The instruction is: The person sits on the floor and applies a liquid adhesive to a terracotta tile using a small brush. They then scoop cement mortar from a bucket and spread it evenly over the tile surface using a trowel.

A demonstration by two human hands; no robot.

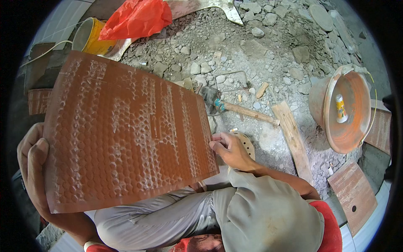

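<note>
A large reddish-brown tile (130,138) is held up over my lap, its honeycomb-ridged face with whitish streaks toward me. At the left edge my left hand (32,157) is closed on it, thumb on the ridged face and fingers behind. My right hand (231,150) pinches the right edge between thumb and fingers. Just beyond the tile's right side lies a hammer (247,112) with a wooden handle and dark head. Part of the ground behind the tile is hidden by it.
Rubble (260,54) covers the ground ahead. A wooden plank (292,140) lies right of the hammer. An orange-stained bucket (317,98) at the right holds a small yellow-and-white tube (340,108). Another tile (354,191) has a round hole. A yellow bucket (97,38) and red plastic bag (136,20) sit far left.
</note>
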